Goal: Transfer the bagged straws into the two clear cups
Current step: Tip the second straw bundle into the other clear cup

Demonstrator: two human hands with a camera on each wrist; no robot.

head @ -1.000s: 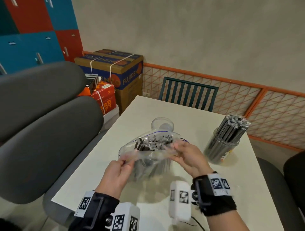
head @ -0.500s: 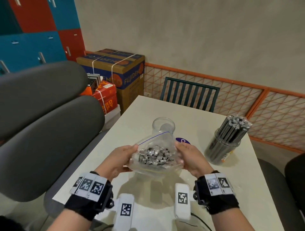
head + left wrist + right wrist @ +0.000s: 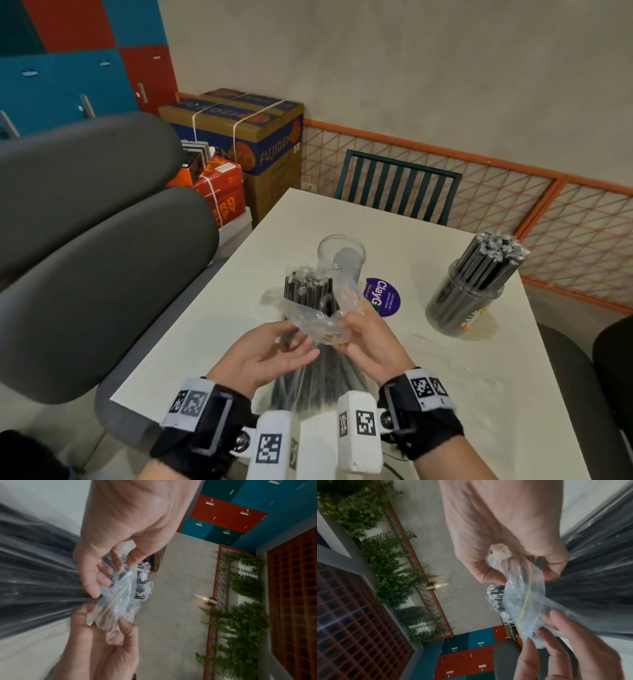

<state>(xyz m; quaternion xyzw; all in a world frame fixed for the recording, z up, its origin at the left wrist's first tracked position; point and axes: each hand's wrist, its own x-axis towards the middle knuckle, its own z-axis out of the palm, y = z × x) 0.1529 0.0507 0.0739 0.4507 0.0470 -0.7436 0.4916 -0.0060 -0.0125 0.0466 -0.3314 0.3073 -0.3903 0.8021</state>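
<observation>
Peeling the plastic down off the straw tops, that is the job in hand. The right hand (image 3: pixel 370 342) has its grip pinched on the crumpled mouth of the clear bag (image 3: pixel 315 320), thumb and fingers curled round the film, so the opening stays gathered low. The left hand (image 3: pixel 270 353) reaches in from the other side with fingers only loosely bent against the same fold; whether it truly pinches the film, I cannot tell. Above the grip the dark straws (image 3: pixel 308 291) poke free of the bag, tilted away from the person, while below the grip the rest of the bundle fans out inside the plastic towards the wrists. Just beyond the straw tips stands the empty clear cup (image 3: pixel 340 255) on the table (image 3: pixel 479 377), and that looks like the reason for the tilt. Well off to the right-hand side of the grip, the other cup (image 3: pixel 469 301) is already packed with straws.
</observation>
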